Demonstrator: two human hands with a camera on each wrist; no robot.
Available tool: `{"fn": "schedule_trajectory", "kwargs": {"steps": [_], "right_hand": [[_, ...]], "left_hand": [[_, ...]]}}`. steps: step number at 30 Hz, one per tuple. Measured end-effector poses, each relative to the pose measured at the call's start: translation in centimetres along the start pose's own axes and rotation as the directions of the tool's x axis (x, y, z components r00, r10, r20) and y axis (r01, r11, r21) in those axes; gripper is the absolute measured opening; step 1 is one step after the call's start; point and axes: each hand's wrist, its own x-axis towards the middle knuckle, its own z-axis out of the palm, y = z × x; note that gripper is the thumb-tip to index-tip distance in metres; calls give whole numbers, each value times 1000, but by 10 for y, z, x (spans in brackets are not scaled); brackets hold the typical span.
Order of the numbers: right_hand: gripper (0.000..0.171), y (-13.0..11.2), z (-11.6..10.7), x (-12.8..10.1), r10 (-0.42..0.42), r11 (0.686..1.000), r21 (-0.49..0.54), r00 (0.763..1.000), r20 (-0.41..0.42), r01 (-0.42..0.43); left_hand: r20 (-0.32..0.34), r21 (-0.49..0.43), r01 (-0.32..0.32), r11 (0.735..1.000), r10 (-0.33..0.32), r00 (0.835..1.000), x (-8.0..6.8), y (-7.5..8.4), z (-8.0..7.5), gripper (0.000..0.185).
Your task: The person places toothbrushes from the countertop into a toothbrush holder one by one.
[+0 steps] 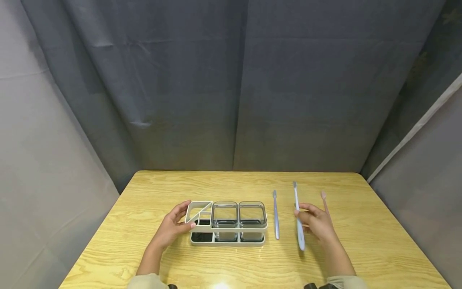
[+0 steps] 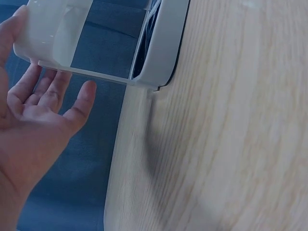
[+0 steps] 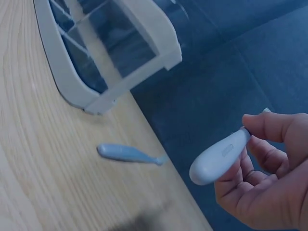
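Table (image 1: 126, 257) of yellow wood carries a pale rack (image 1: 228, 244), which stands upright in front of the person. The left hand (image 1: 171, 228) has its thumb at the front and its fingers behind, clamped on the rack's left end, maybe so it does not slide. A left cup (image 1: 225, 223), clear like glass, sits in the middle space, and a right cup (image 1: 252, 223) just like it sits next door, and the rack goes round them, so they should not tip over. The right hand (image 1: 317, 224) has its thumb and fingers pinched together on a pale blue toothbrush (image 1: 300, 233), which looks lifted off the table. It grips near the middle, likely so that both ends are free. A darker blue toothbrush (image 1: 276, 220) lies flat between the rack and that hand, easy to reach, and a pink toothbrush (image 1: 323, 196) lies on the other side, partly hidden behind the hand, so only some of it shows
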Motion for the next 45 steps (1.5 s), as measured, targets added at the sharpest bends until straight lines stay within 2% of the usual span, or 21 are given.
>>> {"fn": "schedule_trajectory", "kwargs": {"steps": [3,6,9,18,23,29,33,37,41,45], "right_hand": [[38,-11,9,-4,-1,1000,15,1000,-24,1],[38,-42,25,-18,42,999,-6,997,-66,-42],[35,-54,32,-22,35,999,-7,996,-85,-36],[29,-68,45,-24,-28,999,27,998,-59,29],[24,-75,56,-24,-68,995,73,994,-87,75],[25,-84,69,-27,-127,982,125,986,-106,140],[30,-91,77,-27,-180,968,161,980,-87,192],[23,-98,85,-29,-226,954,187,972,-63,234],[22,-103,93,-30,-250,946,204,968,-33,251],[19,-107,100,-30,-268,938,225,963,-12,264]], "left_hand": [[4,6,-6,1000,6,1000,0,-1,-1,72],[8,8,-10,1000,10,1000,0,-1,-2,72],[9,5,-11,1000,11,1000,0,-2,-2,72],[-2,2,-15,1000,15,1000,0,-3,0,69],[9,-10,-37,999,37,999,1,-2,-1,68],[10,5,-26,1000,26,1000,2,-4,-2,68],[-1,2,-23,1000,23,1000,2,-3,-2,69],[-1,2,-15,1000,15,1000,2,-4,-3,70],[-4,-4,3,1000,-3,1000,1,-5,-2,69],[-11,-8,-4,1000,4,1000,1,-6,-1,68]]}}
